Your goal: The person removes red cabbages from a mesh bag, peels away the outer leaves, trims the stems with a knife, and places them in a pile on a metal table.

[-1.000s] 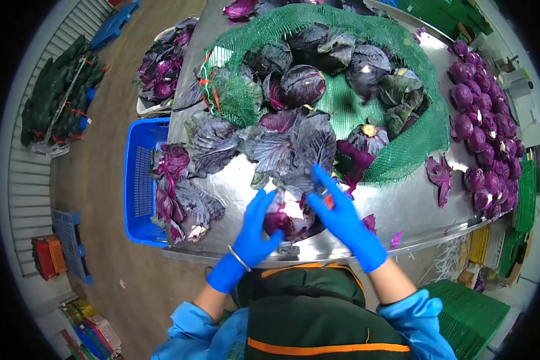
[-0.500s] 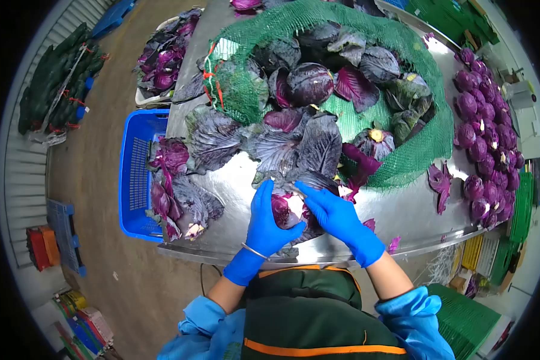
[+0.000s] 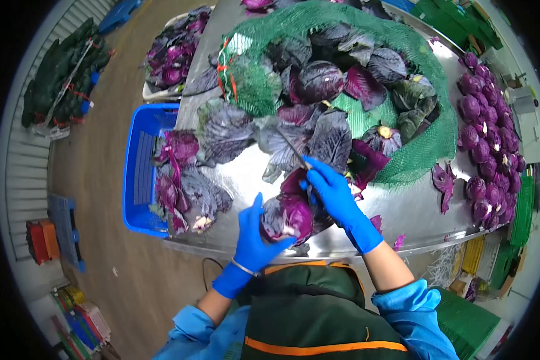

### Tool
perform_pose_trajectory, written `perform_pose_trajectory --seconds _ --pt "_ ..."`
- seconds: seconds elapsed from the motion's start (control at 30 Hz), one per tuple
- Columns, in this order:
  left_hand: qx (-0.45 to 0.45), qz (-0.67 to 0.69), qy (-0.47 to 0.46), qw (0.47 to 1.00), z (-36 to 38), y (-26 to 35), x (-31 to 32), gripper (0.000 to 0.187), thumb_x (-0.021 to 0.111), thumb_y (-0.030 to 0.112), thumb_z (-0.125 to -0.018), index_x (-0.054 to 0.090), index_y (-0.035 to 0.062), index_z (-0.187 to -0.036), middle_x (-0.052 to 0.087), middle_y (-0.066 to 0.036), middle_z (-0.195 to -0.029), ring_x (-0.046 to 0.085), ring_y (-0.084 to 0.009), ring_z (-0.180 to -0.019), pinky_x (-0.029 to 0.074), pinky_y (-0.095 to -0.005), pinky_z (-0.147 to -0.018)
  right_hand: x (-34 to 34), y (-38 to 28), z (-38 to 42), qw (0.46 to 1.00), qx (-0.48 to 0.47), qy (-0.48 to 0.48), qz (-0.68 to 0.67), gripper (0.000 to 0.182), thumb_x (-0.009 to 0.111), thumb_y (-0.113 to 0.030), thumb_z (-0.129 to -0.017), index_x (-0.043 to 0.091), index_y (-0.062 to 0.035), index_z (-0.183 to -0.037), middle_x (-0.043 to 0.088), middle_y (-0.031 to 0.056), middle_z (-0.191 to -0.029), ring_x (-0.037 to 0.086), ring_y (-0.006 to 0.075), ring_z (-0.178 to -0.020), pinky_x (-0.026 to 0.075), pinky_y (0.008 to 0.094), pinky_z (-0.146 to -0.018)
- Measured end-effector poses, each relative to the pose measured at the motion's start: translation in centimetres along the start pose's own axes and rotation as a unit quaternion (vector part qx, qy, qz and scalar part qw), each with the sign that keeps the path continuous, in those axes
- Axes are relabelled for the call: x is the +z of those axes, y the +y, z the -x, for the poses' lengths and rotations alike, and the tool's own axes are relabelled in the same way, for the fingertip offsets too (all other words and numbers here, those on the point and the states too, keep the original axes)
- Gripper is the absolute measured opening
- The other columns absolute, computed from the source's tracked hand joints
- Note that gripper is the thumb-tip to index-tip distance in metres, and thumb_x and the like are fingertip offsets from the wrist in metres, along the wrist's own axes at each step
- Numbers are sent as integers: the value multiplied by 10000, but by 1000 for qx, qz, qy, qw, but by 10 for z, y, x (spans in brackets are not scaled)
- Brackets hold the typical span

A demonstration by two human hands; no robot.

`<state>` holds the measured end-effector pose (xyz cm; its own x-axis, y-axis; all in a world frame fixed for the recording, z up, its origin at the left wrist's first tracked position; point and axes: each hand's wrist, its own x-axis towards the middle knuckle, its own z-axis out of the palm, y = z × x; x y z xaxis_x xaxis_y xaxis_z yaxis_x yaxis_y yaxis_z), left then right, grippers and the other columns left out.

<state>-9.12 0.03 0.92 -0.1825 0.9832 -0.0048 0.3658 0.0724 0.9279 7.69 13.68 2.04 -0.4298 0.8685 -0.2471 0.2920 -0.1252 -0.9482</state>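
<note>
My left hand (image 3: 253, 239), in a blue glove, curves round the near left side of a red cabbage (image 3: 294, 217) at the table's front edge, thumb along its lower side. The cabbage shows a pale cut stem end, and some outer leaves hang loose about it. In my gloved right hand (image 3: 336, 195) is a knife (image 3: 292, 147), its thin blade pointing up and away to the left. Just past the hands lie large dark outer leaves (image 3: 330, 141). A green mesh sack (image 3: 423, 159) spreads open beyond, with untrimmed cabbages (image 3: 320, 81) on it.
Trimmed purple cabbages (image 3: 480, 135) are piled along the right of the metal table (image 3: 246, 180). A blue crate (image 3: 132, 174) stands at the left edge, with leaves hanging over it. Behind it is a white bin (image 3: 153, 91) of leaves. Leaf scraps (image 3: 444, 186) lie at right.
My left hand has turned the cabbage and shifted slightly lower. The knife blade now shows clearly, raised away from the cabbage. A purple outer leaf stands away from the head.
</note>
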Motion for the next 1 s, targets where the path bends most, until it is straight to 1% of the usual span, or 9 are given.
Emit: perform_pose_trajectory --seconds 0.1,0.2,0.33,0.37,0.43,0.5,0.57,0.73,1.0 --pt "35 -173 -94 980 -14 18 -15 740 797 256 -663 463 -53 -1247 484 -83 -948 513 -221 -939 439 -328 -782 5 -37 7 951 17 103 -289 480 473 -272 -942 338 -119 -1377 579 110 -1129 599 120 -682 419 214 -398" --pt "-26 -97 -16 995 -19 -6 -9 468 722 286 -744 608 -59 -1040 580 -83 -799 574 -216 -745 472 -321 -712 6 1 35 991 36 79 -98 639 650 -332 -828 367 -92 -1348 526 140 -1143 590 217 -877 499 313 -730" --pt "-455 355 202 791 -10 -103 -46 367 673 174 -789 593 -49 -1069 625 -106 -984 591 -184 -870 475 -324 -762 17 3 77 980 10 97 176 707 777 -343 -673 484 -69 -1256 505 142 -1045 528 277 -997 440 356 -858" --pt "-289 118 235 921 -13 -94 -55 389 670 147 -781 566 -44 -1103 596 -125 -1046 560 -210 -946 450 -336 -815 17 5 79 988 11 69 138 701 781 -336 -668 493 -73 -1251 508 134 -1051 530 272 -994 435 351 -867" --pt "16 -249 172 953 -37 -15 -70 498 676 105 -738 498 -18 -1186 508 -164 -1188 461 -292 -1112 374 -376 -932 12 13 76 998 10 27 60 699 786 -322 -669 499 -81 -1260 531 115 -1097 538 249 -1005 422 342 -896" --pt "272 -186 -97 939 -42 11 -55 577 722 162 -703 504 18 -1217 509 -153 -1156 494 -327 -1044 396 -416 -905 4 10 66 995 87 -8 -50 640 733 -259 -751 459 -82 -1301 558 105 -1154 523 184 -1047 410 311 -911" --pt "190 -168 -282 925 -34 40 -18 868 786 368 -611 403 39 -1317 402 -217 -1272 401 -401 -1156 339 -468 -970 -3 9 61 987 100 -2 -128 570 653 -179 -830 415 -83 -1339 581 86 -1138 521 137 -1023 421 275 -887" --pt "28 -241 -135 961 -15 24 10 1016 820 429 -532 347 59 -1352 328 -258 -1302 330 -412 -1191 289 -482 -999 -5 9 123 994 26 103 15 453 510 -29 -870 469 -111 -1313 502 58 -820 503 156 -743 432 274 -710" --pt "25 -169 -65 983 -10 24 47 1041 816 357 -532 283 61 -1376 310 -274 -1283 344 -435 -1144 306 -507 -951 11 22 150 969 -22 120 215 462 551 -86 -847 510 -242 -1280 549 86 -882 581 226 -672 487 315 -580"
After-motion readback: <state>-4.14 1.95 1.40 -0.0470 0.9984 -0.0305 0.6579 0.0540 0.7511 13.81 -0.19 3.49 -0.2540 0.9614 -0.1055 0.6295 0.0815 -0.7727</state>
